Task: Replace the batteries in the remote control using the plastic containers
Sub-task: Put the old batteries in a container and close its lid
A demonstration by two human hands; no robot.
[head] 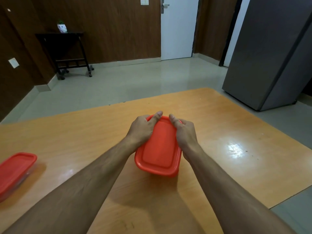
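A plastic container with a red lid (159, 147) stands in the middle of the wooden table (228, 125). My left hand (141, 130) grips its left side, thumb pressed on the far left corner of the lid. My right hand (184, 132) grips its right side, thumb on the far right corner. The lid is on the container and hides whatever is inside. A second plastic container with a red lid (16, 169) sits closed at the table's left edge, away from both hands. No remote control or batteries are visible.
Beyond the table's far edge lies a grey tiled floor. A grey refrigerator (270, 53) stands close to the table's far right corner. A black wheeled cart (67, 51) with a small pot is against the wood-panelled back wall, near a white door (177, 31).
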